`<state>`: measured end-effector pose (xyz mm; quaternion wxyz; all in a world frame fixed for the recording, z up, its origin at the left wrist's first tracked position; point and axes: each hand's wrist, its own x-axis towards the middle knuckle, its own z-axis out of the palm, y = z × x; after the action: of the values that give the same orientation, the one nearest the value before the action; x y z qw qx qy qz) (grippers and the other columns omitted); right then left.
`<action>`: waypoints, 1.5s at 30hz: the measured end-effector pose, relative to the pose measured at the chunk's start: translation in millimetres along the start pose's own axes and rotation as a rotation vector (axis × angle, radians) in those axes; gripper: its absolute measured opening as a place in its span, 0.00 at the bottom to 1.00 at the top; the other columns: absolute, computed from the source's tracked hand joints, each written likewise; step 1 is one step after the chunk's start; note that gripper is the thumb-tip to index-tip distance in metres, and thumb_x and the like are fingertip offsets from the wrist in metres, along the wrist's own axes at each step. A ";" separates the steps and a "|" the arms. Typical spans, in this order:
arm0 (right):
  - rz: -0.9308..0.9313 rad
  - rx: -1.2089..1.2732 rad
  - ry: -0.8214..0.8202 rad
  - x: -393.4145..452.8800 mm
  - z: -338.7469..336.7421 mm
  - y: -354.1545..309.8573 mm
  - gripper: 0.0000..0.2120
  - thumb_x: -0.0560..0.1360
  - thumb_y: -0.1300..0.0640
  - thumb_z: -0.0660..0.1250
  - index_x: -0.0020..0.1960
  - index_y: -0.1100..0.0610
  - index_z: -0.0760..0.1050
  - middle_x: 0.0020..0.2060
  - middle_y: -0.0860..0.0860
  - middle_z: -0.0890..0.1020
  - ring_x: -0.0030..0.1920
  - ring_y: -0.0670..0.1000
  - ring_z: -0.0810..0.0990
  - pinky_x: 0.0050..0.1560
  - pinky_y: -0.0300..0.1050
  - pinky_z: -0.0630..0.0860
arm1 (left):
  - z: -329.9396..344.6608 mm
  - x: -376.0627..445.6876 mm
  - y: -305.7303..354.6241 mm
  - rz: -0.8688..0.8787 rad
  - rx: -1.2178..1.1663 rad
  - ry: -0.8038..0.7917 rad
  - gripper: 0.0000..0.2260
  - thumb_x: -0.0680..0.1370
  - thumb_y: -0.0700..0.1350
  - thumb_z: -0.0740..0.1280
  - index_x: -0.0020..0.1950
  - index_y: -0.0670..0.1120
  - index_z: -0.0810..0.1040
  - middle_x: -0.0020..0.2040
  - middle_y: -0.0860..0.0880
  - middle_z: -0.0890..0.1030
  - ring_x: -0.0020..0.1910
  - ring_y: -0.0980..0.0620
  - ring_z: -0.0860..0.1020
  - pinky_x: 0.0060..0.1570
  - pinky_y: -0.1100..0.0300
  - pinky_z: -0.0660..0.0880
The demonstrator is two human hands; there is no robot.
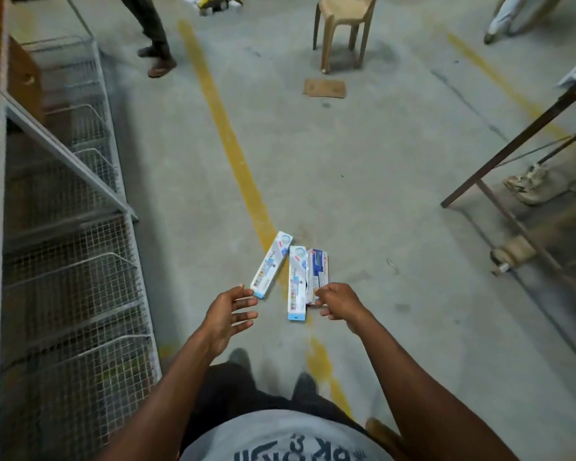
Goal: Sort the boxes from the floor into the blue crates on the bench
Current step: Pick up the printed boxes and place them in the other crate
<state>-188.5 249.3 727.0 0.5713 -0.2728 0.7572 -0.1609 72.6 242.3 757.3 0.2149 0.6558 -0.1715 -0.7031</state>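
A: What is nearest the yellow floor line (228, 141)?

B: The person's two hands, low over the near part of the line. The left hand (228, 314) is on the line's left side, fingers spread and loosely curled, gripping nothing. The right hand (338, 302) is on the right side, its fingers bent inward, and the fingertips meet the near end of the red-and-blue toothpaste box (316, 277). Whether that is a real pinch or only a touch, I cannot tell.

A: And the other boxes?

B: Three lie on the concrete floor (363, 194), right on the yellow line. The left white-and-blue toothbrush box (270, 265) has its near end just beyond the left hand's fingertips, apart from them. The middle white-and-blue toothbrush box (296, 283) lies between the hands, beside the red-and-blue one.

A: How do they point?

B: All three run lengthwise away from the person. The left one leans with the line, far end to the right; the other two run nearly straight ahead.

A: Farther along the line?

B: To its right, a flat cardboard scrap (324, 88), then a tan plastic chair (345, 28). To its left, another person's sandalled foot (162, 66).
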 end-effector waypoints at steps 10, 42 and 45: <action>0.141 -0.083 0.030 121.9 -35.1 -27.7 0.08 0.80 0.54 0.66 0.53 0.57 0.80 0.40 0.53 0.83 0.32 0.51 0.79 0.32 0.38 0.71 | 15.7 119.3 52.2 -0.085 0.223 -0.037 0.16 0.84 0.53 0.62 0.60 0.44 0.82 0.52 0.44 0.84 0.45 0.45 0.81 0.47 0.54 0.78; 0.139 -0.310 -0.132 763.3 69.7 318.6 0.26 0.69 0.38 0.78 0.56 0.52 0.74 0.52 0.50 0.85 0.53 0.54 0.83 0.48 0.53 0.79 | -34.7 885.0 -206.8 0.168 1.174 0.116 0.46 0.70 0.63 0.78 0.75 0.45 0.56 0.63 0.45 0.74 0.57 0.44 0.78 0.45 0.53 0.78; 0.107 -0.205 -0.134 766.1 70.8 324.7 0.25 0.68 0.41 0.80 0.59 0.51 0.78 0.52 0.53 0.87 0.51 0.56 0.85 0.43 0.51 0.79 | -33.5 881.3 -205.6 0.164 1.091 0.128 0.46 0.67 0.61 0.80 0.72 0.46 0.57 0.59 0.47 0.75 0.55 0.46 0.78 0.43 0.52 0.80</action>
<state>-347.5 56.4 -69.7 0.5975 -0.2994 0.7431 -0.0333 48.1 -46.5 -100.6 -0.0920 0.6978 -0.5481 -0.4520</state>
